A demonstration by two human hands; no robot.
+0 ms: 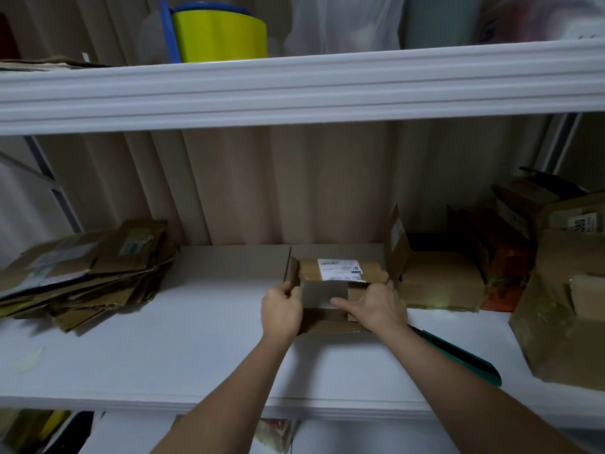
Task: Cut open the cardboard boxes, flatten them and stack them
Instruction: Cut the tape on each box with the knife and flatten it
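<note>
Both hands hold a small cardboard box point(330, 290) on the white shelf point(163, 339). The left hand point(282, 306) pinches the box's left flap between thumb and fingers point(288, 291); the right hand point(376, 308) grips its right side, thumb across the front. A stack of flattened boxes point(88, 273) lies well left of the fingers, uncut boxes point(442, 280) just right, a green cutter point(465, 355) near the right wrist.

One stack of flattened cardboard point(88, 273), one held box point(337, 276), one green cutter point(458, 355), two hands.
</note>
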